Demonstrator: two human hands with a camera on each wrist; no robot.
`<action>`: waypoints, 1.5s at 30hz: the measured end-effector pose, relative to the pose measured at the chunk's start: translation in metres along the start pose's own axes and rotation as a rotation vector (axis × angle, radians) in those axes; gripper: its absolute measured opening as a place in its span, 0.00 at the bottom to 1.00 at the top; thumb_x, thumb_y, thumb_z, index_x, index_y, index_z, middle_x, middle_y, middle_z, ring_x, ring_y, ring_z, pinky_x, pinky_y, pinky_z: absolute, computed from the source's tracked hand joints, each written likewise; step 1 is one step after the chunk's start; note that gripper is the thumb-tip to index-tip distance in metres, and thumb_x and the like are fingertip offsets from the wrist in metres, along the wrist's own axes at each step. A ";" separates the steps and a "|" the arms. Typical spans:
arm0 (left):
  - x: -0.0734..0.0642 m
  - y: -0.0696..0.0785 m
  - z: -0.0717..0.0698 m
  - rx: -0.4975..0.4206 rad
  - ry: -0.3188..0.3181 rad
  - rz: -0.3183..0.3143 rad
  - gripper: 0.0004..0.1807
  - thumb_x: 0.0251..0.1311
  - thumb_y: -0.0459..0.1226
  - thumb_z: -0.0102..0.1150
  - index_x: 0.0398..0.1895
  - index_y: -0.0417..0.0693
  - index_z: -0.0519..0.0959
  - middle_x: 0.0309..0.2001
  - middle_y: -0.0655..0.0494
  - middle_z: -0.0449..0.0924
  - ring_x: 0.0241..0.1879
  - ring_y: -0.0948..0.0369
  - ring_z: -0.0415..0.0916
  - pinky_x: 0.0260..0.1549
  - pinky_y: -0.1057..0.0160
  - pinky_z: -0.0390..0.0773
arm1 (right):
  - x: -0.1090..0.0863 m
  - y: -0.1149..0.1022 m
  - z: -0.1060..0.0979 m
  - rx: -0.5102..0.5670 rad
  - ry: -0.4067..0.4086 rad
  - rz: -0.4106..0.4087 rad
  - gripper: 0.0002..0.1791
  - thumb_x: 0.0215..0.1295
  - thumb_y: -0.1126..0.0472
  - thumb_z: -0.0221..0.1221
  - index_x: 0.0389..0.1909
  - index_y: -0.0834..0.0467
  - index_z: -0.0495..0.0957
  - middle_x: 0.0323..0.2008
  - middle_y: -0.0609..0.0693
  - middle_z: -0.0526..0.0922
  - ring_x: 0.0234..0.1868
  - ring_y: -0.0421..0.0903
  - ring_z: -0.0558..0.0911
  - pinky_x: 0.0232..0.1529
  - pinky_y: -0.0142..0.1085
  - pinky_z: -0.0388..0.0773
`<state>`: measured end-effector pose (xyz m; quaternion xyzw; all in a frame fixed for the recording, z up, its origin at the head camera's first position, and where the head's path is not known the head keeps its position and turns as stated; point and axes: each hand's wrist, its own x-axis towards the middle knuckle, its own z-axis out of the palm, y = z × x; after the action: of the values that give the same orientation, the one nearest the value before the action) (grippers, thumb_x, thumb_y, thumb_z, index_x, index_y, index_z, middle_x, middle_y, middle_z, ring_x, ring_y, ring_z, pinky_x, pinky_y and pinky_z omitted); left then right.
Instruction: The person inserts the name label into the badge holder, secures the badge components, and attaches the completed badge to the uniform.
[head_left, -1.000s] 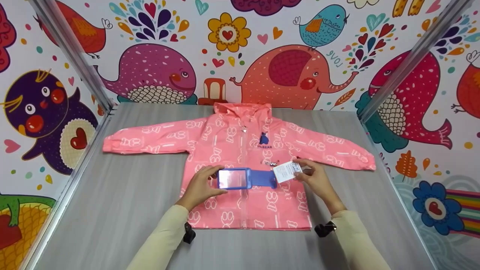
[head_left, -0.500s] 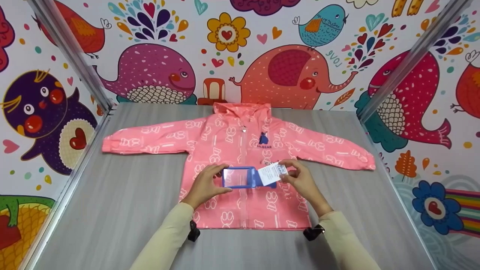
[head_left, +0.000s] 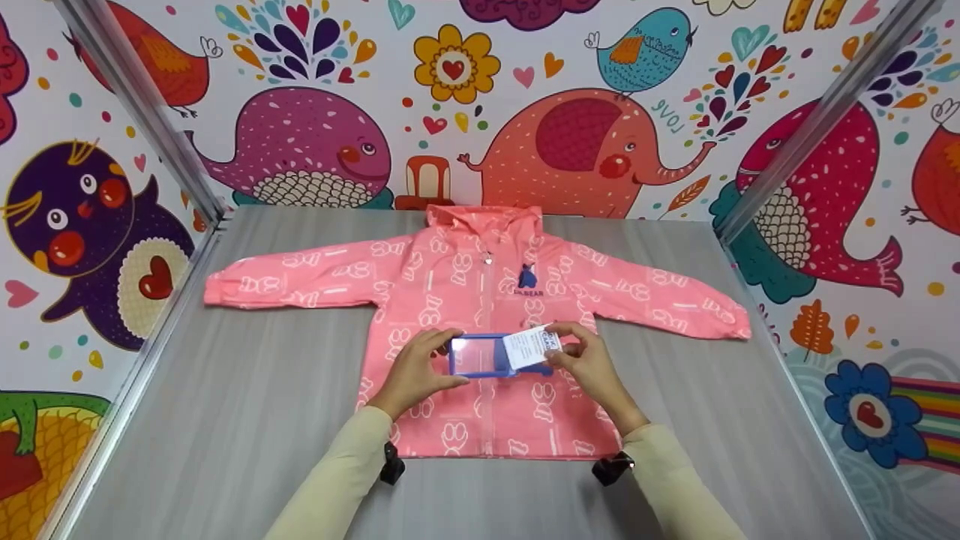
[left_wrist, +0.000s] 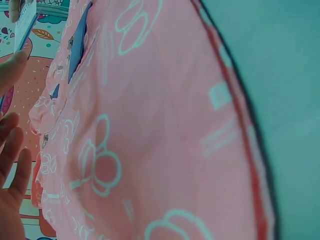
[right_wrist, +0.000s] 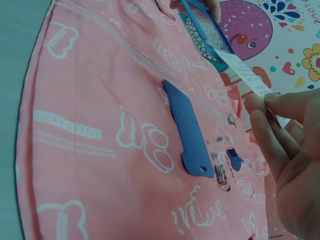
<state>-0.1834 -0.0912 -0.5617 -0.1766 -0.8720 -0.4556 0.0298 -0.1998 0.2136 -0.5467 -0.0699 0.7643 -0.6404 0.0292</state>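
Note:
In the head view my left hand [head_left: 412, 371] grips a blue card holder [head_left: 477, 374] with a clear window by its left end, thumb below and fingers above. My right hand [head_left: 592, 367] pinches a white printed card [head_left: 529, 347] between thumb and fingers. The card's left end overlaps the holder's right end; whether it is inside cannot be told. Under both hands a pink hooded jacket [head_left: 442, 285] is spread flat, sleeves out. A separate flat blue plate [right_wrist: 189, 132] rests on the jacket in the right wrist view, beside a metal clip [right_wrist: 220, 172].
The jacket lies on a grey wood-grain table [head_left: 247, 390]. Walls with cartoon prints [head_left: 315, 142] enclose the back and sides, joined by metal posts [head_left: 142, 105]. Black wrist cameras [head_left: 613, 468] sit at both cuffs.
My right hand has moved left with the card, from apart from the holder to overlapping its right end. My left hand has shifted slightly right with the holder.

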 end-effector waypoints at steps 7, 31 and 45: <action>0.000 0.000 0.001 0.004 0.002 0.003 0.43 0.39 0.43 0.81 0.64 0.50 0.75 0.49 0.47 0.82 0.45 0.54 0.77 0.47 0.53 0.82 | -0.002 0.000 0.003 -0.035 0.018 0.036 0.23 0.55 0.76 0.65 0.53 0.65 0.78 0.45 0.66 0.79 0.25 0.40 0.82 0.29 0.33 0.84; 0.001 -0.001 0.004 0.020 0.005 0.027 0.42 0.41 0.45 0.81 0.64 0.52 0.75 0.48 0.48 0.82 0.45 0.58 0.77 0.46 0.54 0.83 | -0.014 -0.027 0.018 -0.141 0.003 0.051 0.22 0.53 0.72 0.69 0.50 0.64 0.78 0.33 0.65 0.73 0.26 0.39 0.71 0.26 0.25 0.73; 0.003 0.003 0.006 0.014 0.008 0.033 0.43 0.39 0.44 0.81 0.64 0.53 0.75 0.48 0.47 0.82 0.45 0.56 0.78 0.47 0.55 0.83 | -0.014 -0.024 0.028 -0.188 0.007 0.008 0.22 0.51 0.71 0.70 0.48 0.62 0.78 0.28 0.60 0.75 0.26 0.44 0.72 0.26 0.26 0.70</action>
<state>-0.1847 -0.0839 -0.5624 -0.1892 -0.8720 -0.4495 0.0420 -0.1802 0.1845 -0.5289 -0.0670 0.8214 -0.5660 0.0225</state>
